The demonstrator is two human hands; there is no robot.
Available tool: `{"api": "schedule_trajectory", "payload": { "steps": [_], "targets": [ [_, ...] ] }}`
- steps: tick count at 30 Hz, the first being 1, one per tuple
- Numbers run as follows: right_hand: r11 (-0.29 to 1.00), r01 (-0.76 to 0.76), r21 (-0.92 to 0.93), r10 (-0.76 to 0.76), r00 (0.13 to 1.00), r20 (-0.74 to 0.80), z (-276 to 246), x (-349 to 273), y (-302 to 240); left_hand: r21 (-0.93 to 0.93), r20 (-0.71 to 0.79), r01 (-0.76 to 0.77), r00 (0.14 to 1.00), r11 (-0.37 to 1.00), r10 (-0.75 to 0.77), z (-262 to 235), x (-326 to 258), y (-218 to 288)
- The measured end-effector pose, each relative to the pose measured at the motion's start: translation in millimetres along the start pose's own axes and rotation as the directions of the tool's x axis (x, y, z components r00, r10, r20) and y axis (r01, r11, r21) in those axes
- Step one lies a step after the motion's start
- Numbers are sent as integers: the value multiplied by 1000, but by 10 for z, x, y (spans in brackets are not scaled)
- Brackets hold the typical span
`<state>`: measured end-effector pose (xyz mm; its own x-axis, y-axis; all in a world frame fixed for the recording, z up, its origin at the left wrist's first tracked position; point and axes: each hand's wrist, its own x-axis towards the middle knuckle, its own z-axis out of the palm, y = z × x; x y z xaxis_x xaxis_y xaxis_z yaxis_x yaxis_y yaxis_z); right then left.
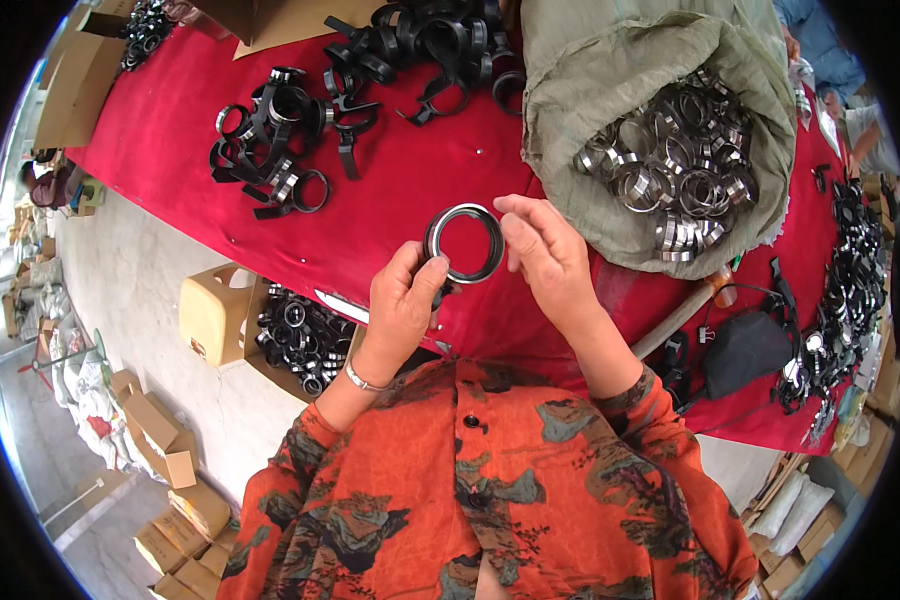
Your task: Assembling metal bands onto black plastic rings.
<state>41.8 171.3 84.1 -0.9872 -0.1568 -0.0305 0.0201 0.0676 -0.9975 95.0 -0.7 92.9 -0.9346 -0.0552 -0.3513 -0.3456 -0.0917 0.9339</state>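
Note:
Over the red-covered table my left hand (403, 298) pinches a round ring (433, 236), silver on its upper edge and black around the inside. The ring is held nearly face up, so the red cloth shows through it. Beside the ring's right edge is my right hand (545, 252), its fingers loosely bent and apart with nothing gripped; whether a fingertip touches the rim is hard to tell. To the right, an open greenish-grey sack (560, 85) holds many shiny metal rings (705, 195). Black straps with rings (280, 115) lie in a loose heap beyond my left hand.
More black straps (450, 50) pile at the far edge by a cardboard sheet (295, 22). A wooden stick (675, 318) and a black pouch (748, 355) lie right. Parts heap (845, 280) at the far right. Below left stand a yellowish container (208, 318) and a box of black rings (300, 335).

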Motion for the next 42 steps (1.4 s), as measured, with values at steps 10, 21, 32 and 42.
{"api": "schedule_trajectory", "payload": {
  "steps": [10, 21, 32, 42],
  "targets": [
    [997, -70, 15, 67, 989, 134, -20, -128, 47, 198, 3, -152, 988, 968, 154, -20, -236, -47],
    [900, -321, 295, 238, 929, 284, 411, -23, -119, 106, -196, -114, 972, 988, 133, -276, -204, -52],
    [902, -325, 285, 211, 906, 367, 717, -65, 464, -172, -254, 102, 956, 980, -144, -402, 118, -348],
    [693, -631, 350, 473, 764, 440, 720, 149, 877, 209, -194, 200, 968, 957, -159, -986, 660, -358]
  ]
}}
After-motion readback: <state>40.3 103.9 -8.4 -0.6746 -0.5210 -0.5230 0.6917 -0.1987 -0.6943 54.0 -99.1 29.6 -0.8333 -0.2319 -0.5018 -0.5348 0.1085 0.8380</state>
